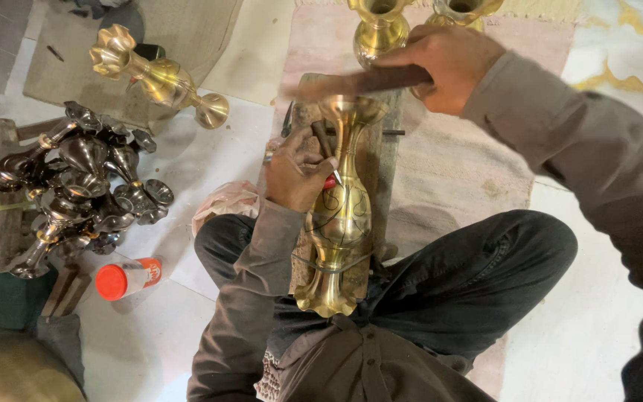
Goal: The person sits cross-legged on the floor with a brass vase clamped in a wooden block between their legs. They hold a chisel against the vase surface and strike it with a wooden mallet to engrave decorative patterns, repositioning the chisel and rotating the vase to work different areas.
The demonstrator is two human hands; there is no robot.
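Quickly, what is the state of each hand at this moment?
Left hand: closed on a small chisel, its tip on the brass vase.
Right hand: closed on a dark wooden stick above the vase.

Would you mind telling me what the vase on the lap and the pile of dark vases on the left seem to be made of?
The vase looks like polished brass: golden yellow, with bright reflections. The dark vases share its fluted shape and shine like metal, but look grey-brown; perhaps unpolished or tarnished brass, though that stays uncertain.
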